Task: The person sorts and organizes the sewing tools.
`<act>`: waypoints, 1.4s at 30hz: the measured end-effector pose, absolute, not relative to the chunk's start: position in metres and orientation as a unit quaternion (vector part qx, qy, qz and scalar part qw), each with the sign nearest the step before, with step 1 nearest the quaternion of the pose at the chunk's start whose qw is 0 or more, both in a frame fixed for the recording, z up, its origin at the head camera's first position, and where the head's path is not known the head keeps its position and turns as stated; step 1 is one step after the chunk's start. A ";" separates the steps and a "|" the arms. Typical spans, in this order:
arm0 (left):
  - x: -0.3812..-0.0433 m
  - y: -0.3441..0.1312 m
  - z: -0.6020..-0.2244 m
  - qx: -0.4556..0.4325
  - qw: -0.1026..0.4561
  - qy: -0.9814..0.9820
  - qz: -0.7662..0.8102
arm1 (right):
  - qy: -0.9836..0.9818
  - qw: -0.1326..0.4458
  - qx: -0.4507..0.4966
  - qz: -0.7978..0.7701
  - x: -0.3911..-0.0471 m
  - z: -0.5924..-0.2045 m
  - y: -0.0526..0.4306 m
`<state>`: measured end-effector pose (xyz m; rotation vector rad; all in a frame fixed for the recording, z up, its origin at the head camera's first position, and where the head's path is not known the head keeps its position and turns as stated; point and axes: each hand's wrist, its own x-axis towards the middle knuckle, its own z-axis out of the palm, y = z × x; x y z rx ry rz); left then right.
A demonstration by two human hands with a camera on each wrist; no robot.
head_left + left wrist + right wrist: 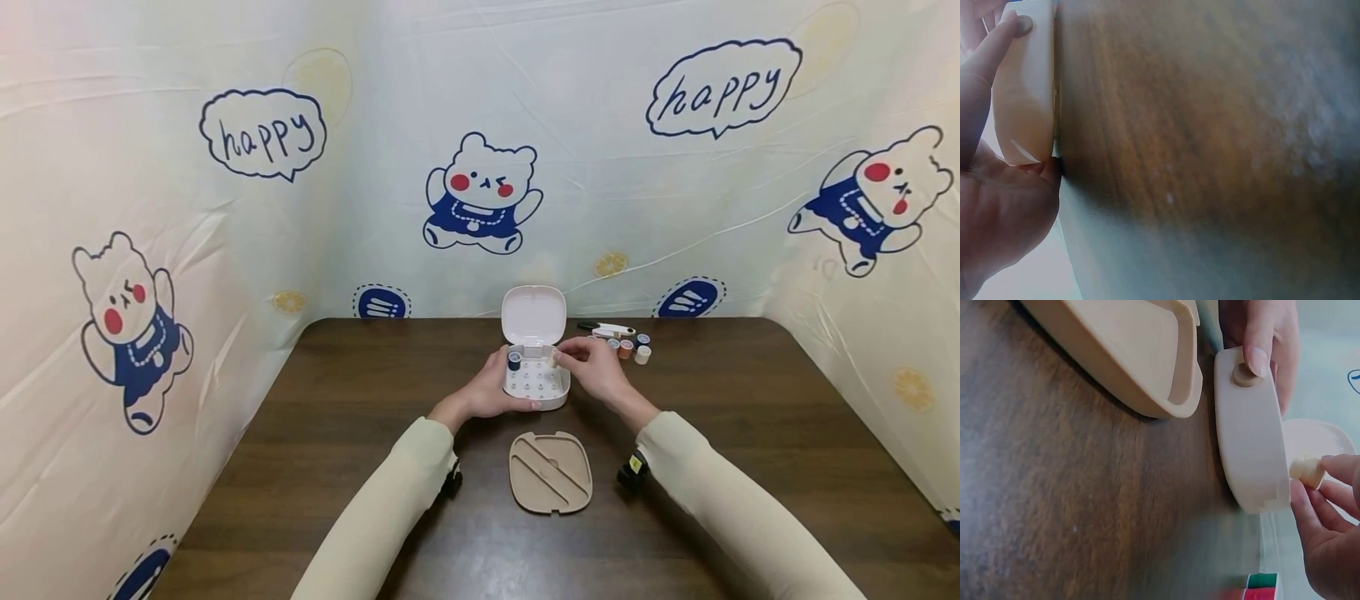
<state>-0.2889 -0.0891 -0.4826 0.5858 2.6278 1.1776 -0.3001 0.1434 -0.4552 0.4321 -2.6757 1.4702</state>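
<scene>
A white sewing box (553, 402) stands on the table with its lid (533, 314) raised at the back. My left hand (489, 393) grips the box from its left side, the thumb lying along the front near a round button (1245, 376). Between the thumb and fingers of my right hand (596, 368) is a small cream thread spool (1307, 471), pinched over the back right corner of the box. In the back left corner sits a dark blue thread spool (513, 361). Rows of small pegs cover the box floor.
Beyond my right hand lie several thread spools, among them an orange one (625, 350) and a white one (642, 356). Thread snips (611, 330) with a black end lie behind them. A beige divided tray (551, 472) rests in front of the box. A printed curtain (360, 208) surrounds the table.
</scene>
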 end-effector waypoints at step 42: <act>-0.287 -0.089 -0.478 0.205 0.094 0.887 0.404 | -0.907 0.024 0.215 0.361 -0.330 -0.462 0.111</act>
